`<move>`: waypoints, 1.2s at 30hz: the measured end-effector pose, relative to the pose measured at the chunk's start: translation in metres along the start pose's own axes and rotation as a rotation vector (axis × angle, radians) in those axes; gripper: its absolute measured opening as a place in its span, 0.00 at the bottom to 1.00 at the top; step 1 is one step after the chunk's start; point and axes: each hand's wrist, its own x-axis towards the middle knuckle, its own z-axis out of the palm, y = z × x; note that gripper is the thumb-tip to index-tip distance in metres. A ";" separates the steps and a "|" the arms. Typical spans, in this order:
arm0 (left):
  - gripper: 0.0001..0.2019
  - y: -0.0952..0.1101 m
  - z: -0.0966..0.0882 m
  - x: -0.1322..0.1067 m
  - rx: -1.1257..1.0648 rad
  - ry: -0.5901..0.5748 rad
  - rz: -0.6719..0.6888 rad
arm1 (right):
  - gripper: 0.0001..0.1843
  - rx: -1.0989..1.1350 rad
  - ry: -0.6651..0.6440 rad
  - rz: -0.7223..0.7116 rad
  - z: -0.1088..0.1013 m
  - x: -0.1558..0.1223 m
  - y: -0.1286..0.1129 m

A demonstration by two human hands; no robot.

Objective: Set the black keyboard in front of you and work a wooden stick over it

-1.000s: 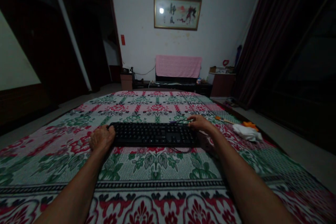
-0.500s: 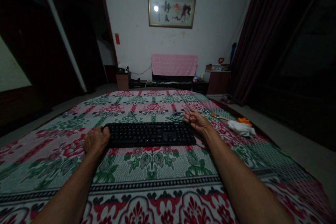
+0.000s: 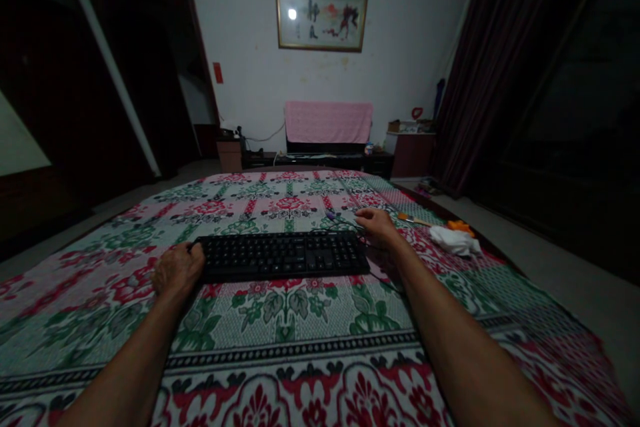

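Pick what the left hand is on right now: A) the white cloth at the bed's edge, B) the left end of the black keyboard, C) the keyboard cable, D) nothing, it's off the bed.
B: the left hand grips the left end of the black keyboard lying on the floral bedspread, while the right hand sits by the cable at its far right corner.

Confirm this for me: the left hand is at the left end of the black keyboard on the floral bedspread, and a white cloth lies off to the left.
One thing is wrong: the head view shows the white cloth off to the right, past the right hand. The left hand is indeed at the keyboard's left end on the bedspread.
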 end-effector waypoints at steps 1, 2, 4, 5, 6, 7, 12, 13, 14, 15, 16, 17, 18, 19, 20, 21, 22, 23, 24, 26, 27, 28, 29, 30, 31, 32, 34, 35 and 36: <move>0.27 0.000 0.000 0.000 -0.002 -0.001 -0.003 | 0.11 -0.003 -0.085 -0.055 -0.003 -0.002 -0.008; 0.27 0.000 0.000 0.000 -0.005 -0.001 -0.008 | 0.10 0.009 -0.188 -0.109 -0.005 -0.005 -0.016; 0.26 0.000 0.000 0.000 -0.007 0.001 -0.016 | 0.11 0.001 -0.438 -0.183 -0.009 -0.013 -0.034; 0.26 0.000 0.000 0.000 -0.006 0.001 -0.015 | 0.13 -0.024 -0.576 -0.196 -0.010 -0.017 -0.042; 0.26 0.000 0.000 0.000 -0.003 -0.001 -0.011 | 0.14 -0.061 -0.709 -0.193 -0.010 -0.022 -0.050; 0.26 0.000 -0.001 0.000 0.001 -0.003 -0.005 | 0.15 -0.113 -0.799 -0.178 -0.008 -0.026 -0.056; 0.27 0.000 -0.002 -0.001 -0.003 -0.019 0.007 | 0.09 -0.226 -0.969 -0.131 0.007 -0.039 -0.070; 0.27 0.000 -0.002 -0.001 -0.001 -0.019 0.005 | 0.07 -0.232 -0.969 -0.107 0.009 -0.039 -0.070; 0.26 0.000 -0.002 -0.001 0.001 -0.018 0.002 | 0.05 -0.237 -0.948 -0.083 0.011 -0.039 -0.070; 0.26 0.000 -0.002 -0.001 0.003 -0.015 0.001 | 0.05 -0.244 -0.896 -0.063 0.011 -0.037 -0.068; 0.26 0.000 -0.002 -0.001 0.004 -0.012 0.004 | 0.06 -0.259 -0.813 -0.050 0.011 -0.035 -0.066; 0.26 0.000 -0.002 -0.001 0.003 -0.008 0.009 | 0.07 -0.288 -0.698 -0.045 0.010 -0.032 -0.063; 0.27 0.000 -0.002 -0.001 0.003 -0.009 0.013 | 0.08 -0.330 -0.549 -0.045 0.009 -0.029 -0.060; 0.27 0.000 -0.002 0.000 0.005 -0.017 0.013 | 0.10 -0.392 -0.392 -0.048 0.008 -0.025 -0.055; 0.27 0.000 -0.002 0.000 0.009 -0.030 0.009 | 0.11 -0.469 -0.233 -0.051 0.007 -0.022 -0.049; 0.27 0.000 -0.002 0.000 0.013 -0.046 0.006 | 0.11 -0.528 -0.091 -0.049 0.007 -0.018 -0.043; 0.27 0.000 -0.002 0.001 0.016 -0.061 0.002 | 0.12 -0.564 -0.033 -0.036 0.007 -0.016 -0.036; 0.27 0.000 -0.003 0.001 0.018 -0.071 -0.001 | 0.14 -0.580 -0.017 -0.040 0.009 -0.013 -0.030; 0.27 0.000 -0.003 0.001 0.016 -0.075 -0.005 | 0.15 -0.591 -0.025 -0.034 0.011 -0.011 -0.023; 0.27 0.000 -0.004 0.000 0.006 -0.068 -0.013 | 0.17 -0.599 -0.077 -0.026 0.017 -0.009 -0.014; 0.27 0.001 -0.004 0.000 0.001 -0.065 -0.013 | 0.18 -0.594 -0.100 -0.017 0.020 -0.009 -0.010; 0.27 0.001 -0.004 0.000 -0.004 -0.062 -0.012 | 0.19 -0.588 -0.121 -0.017 0.023 -0.009 -0.008; 0.27 0.001 -0.004 -0.001 -0.012 -0.059 -0.006 | 0.19 -0.583 -0.140 -0.019 0.026 -0.009 -0.007; 0.27 0.001 -0.004 -0.001 -0.021 -0.057 0.002 | 0.19 -0.582 -0.158 -0.022 0.027 -0.010 -0.006; 0.27 0.001 -0.004 -0.001 -0.032 -0.054 0.008 | 0.20 -0.583 -0.171 -0.031 0.029 -0.011 -0.006; 0.27 0.001 -0.004 -0.001 -0.044 -0.053 0.011 | 0.20 -0.584 -0.176 -0.042 0.029 -0.013 -0.007; 0.27 0.000 -0.004 0.000 -0.067 -0.052 0.008 | 0.20 -0.574 -0.165 -0.084 0.030 -0.015 -0.008; 0.27 -0.001 -0.004 0.001 -0.075 -0.050 0.007 | 0.19 -0.559 -0.150 -0.112 0.030 -0.016 -0.009; 0.27 -0.002 -0.003 0.001 -0.081 -0.045 0.005 | 0.19 -0.542 -0.132 -0.139 0.031 -0.016 -0.008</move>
